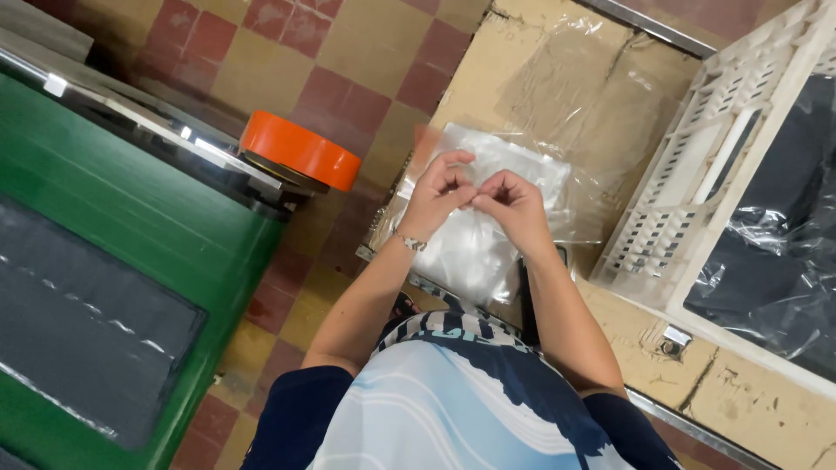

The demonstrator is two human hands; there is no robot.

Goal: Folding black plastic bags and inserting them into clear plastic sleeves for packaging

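Clear plastic bag (475, 235): lay on the cardboard-covered desk (522, 78), mouth unopened. Left hand (438, 193) and right hand (514, 204) both pinched its upper edge, fingertips together. Opening barely begun; filling undone.

I see a clear plastic bag (475, 244), crinkled and glossy. It's lying flat on the cardboard-covered table, its top edge pinched up.
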